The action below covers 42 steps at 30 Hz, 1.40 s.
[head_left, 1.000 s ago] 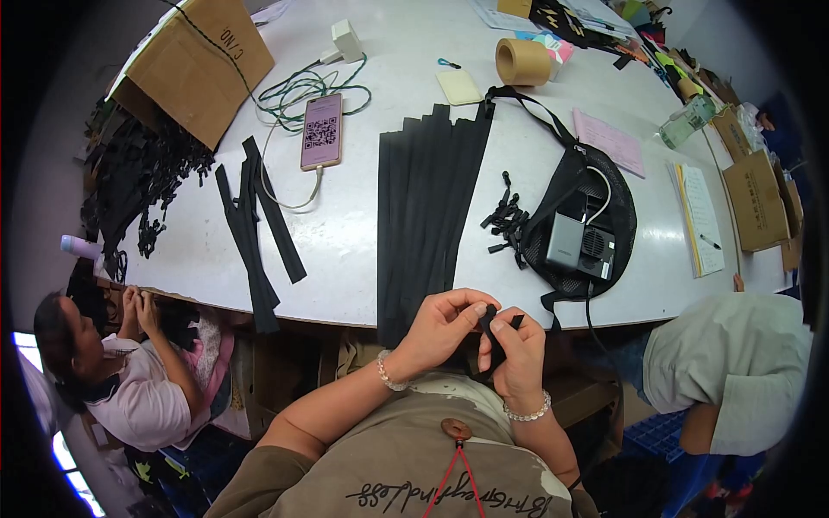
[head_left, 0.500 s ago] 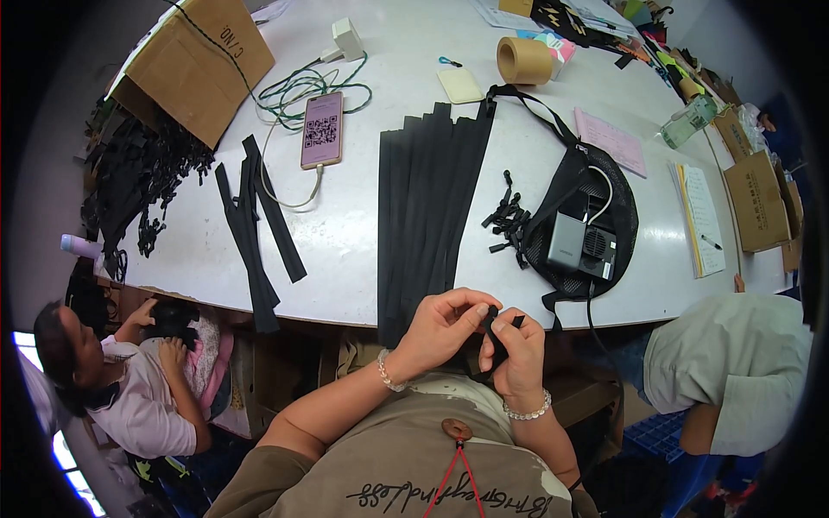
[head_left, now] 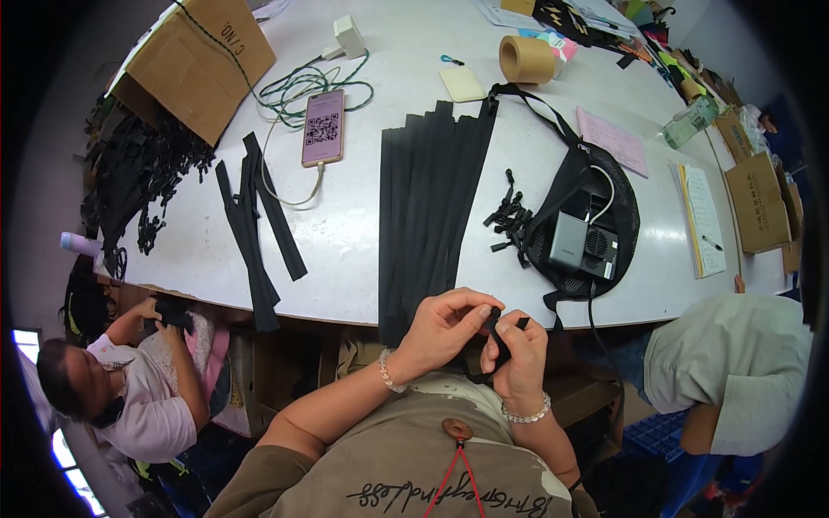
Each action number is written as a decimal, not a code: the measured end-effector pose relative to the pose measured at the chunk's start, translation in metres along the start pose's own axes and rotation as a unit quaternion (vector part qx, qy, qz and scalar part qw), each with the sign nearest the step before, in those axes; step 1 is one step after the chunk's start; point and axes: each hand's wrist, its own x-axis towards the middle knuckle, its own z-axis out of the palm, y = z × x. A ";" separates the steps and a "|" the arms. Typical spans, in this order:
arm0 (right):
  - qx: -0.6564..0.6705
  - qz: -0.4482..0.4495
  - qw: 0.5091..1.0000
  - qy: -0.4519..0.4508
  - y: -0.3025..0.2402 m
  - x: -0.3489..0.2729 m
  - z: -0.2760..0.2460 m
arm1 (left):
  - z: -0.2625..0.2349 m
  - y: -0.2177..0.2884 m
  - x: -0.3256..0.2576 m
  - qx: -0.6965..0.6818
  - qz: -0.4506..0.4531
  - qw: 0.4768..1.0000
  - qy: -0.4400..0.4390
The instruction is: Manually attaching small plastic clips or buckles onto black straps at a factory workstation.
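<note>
My left hand (head_left: 445, 326) and my right hand (head_left: 518, 354) meet just below the near edge of the white table (head_left: 414, 112). Together they pinch a black strap with a small black fitting (head_left: 499, 332) between the fingertips. A row of long black strips (head_left: 432, 203) lies on the table straight ahead of my hands, its near ends hanging over the edge. A heap of small black sliders (head_left: 511, 217) sits to the right of the strips. Both wrists wear bead bracelets.
A black mesh pouch (head_left: 596, 216) holds a grey box. A phone (head_left: 324, 127) on a cable, cardboard box (head_left: 203, 60), tape roll (head_left: 527, 59) and loose black strips (head_left: 255, 224) lie around. One person (head_left: 121, 388) sits lower left, another (head_left: 734, 371) at right.
My hands stay in the same spot, fingers shifting slightly on the strap. The person at lower left has moved their hands with a black item.
</note>
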 end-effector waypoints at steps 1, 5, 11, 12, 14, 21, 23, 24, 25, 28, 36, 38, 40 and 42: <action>0.000 0.001 1.000 0.000 0.000 0.000 0.001 | 0.001 0.000 0.000 0.000 0.000 1.000 0.000; 0.011 -0.005 1.000 0.012 0.000 -0.002 0.003 | 0.002 0.004 0.000 0.057 0.035 0.998 0.007; 0.008 -0.013 1.000 0.013 0.002 -0.001 0.001 | 0.002 0.007 0.001 0.078 0.026 0.997 -0.004; 0.004 -0.014 1.000 0.010 0.002 -0.001 0.001 | 0.001 0.007 0.002 0.083 0.020 0.996 -0.007; -0.010 -0.032 0.999 0.013 0.003 0.000 0.002 | -0.002 0.009 0.004 0.061 -0.011 0.998 -0.020; -0.099 -0.183 0.975 0.073 0.006 0.005 0.013 | 0.000 0.012 -0.006 0.132 0.068 0.989 0.029; -0.156 -0.202 0.964 0.081 0.006 0.003 0.012 | 0.003 0.006 -0.007 0.108 0.072 0.991 0.011; -0.212 -0.219 0.948 0.090 0.005 0.002 0.010 | 0.005 0.006 -0.006 0.109 0.072 0.991 0.011; -0.212 -0.219 0.948 0.090 0.006 0.004 0.010 | 0.007 0.006 -0.003 0.075 0.063 0.995 0.025; -0.278 -0.329 0.900 0.058 0.006 0.011 0.006 | 0.010 0.006 0.000 0.009 0.032 0.998 0.057; -0.263 -0.156 0.952 0.010 -0.012 0.002 0.005 | -0.003 -0.002 0.007 -0.042 -0.019 0.996 0.076; -0.220 -0.152 0.964 -0.005 -0.008 0.005 -0.003 | -0.006 0.001 0.007 -0.032 -0.005 0.997 0.075; -0.178 -0.149 0.973 -0.019 -0.007 0.007 -0.006 | -0.006 0.008 0.008 -0.028 -0.007 0.997 0.077; -0.134 -0.114 0.984 -0.035 -0.007 0.008 -0.006 | -0.007 0.013 0.010 -0.011 0.011 0.998 0.066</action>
